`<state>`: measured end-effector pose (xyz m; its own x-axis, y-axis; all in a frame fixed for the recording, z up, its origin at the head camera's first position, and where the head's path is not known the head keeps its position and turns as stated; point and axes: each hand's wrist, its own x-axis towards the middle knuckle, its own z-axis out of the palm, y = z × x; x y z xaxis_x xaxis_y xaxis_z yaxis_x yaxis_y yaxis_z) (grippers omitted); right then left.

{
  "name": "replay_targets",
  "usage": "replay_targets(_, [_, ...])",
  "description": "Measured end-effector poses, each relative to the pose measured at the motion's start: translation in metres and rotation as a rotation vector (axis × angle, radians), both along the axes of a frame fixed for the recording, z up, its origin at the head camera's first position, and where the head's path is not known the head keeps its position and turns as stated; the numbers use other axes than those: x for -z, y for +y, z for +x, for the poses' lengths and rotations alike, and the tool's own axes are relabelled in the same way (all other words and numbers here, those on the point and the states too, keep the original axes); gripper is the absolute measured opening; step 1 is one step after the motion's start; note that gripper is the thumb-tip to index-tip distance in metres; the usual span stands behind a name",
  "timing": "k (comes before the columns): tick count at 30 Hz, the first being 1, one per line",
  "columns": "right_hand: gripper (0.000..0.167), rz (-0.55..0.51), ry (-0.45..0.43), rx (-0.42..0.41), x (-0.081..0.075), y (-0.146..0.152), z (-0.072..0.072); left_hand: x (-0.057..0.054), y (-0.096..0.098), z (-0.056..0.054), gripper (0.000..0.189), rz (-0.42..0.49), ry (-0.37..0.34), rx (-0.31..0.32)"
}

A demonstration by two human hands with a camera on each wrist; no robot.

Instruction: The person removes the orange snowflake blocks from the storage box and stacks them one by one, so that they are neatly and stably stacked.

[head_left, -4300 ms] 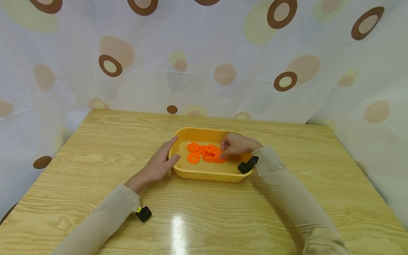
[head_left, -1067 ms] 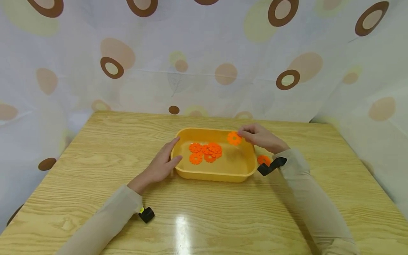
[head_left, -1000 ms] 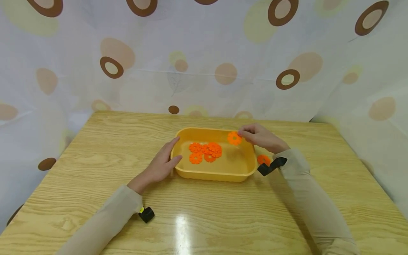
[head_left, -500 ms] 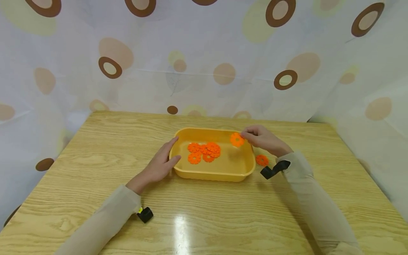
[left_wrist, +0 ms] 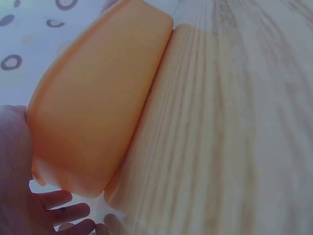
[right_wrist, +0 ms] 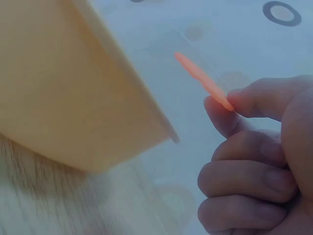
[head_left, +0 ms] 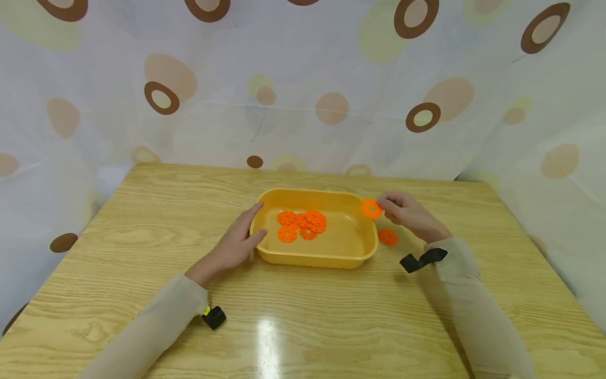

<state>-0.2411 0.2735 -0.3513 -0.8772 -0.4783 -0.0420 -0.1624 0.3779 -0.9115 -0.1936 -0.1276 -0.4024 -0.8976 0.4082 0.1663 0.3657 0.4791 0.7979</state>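
Note:
A yellow plastic tub [head_left: 312, 259] stands on the table, with several orange notched plastic discs [head_left: 287, 233] lying flat and overlapping in its left half. At its left end my left hand [head_left: 233, 242] holds the wall, thumb over the rim; the left wrist view has the other fingers [left_wrist: 66, 211] outside. My right hand [head_left: 411, 216] pinches one orange notched disc [head_left: 371, 209] by its edge between thumb and forefinger, raised over the tub's right rim. In the right wrist view that disc [right_wrist: 200, 77] appears edge-on, the remaining fingers curled below it. Another orange disc [head_left: 388, 237] lies just right of the tub.
The wooden table [head_left: 303, 316] stretches out around the tub. Behind it and at the sides hangs a pale curtain [head_left: 293, 131] patterned with brown circles. A black wrist camera [head_left: 423, 260] sticks out from the right sleeve [head_left: 473, 300], close over the table.
From the tub's pile the right hand has lifted a disc and carried it right, to the right rim. One disc now lies outside on the table. The left hand has kept its place.

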Motion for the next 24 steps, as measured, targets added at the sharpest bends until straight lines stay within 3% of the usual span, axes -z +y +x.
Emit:
replay_targets(11, [0.037,-0.013,-0.013,0.082,0.009,0.035,-0.001,0.000,0.000,0.000,0.065,-0.002,-0.004,-0.001])
replay_targets(16, [0.042,0.065,-0.028,0.084,0.017,0.048,-0.004,0.000,0.001,0.000,0.065,-0.001,0.005,-0.004])
replay_targets(24, [0.033,0.175,-0.015,0.100,0.040,0.061,-0.011,-0.002,0.000,0.001,0.065,0.001,-0.002,0.001])
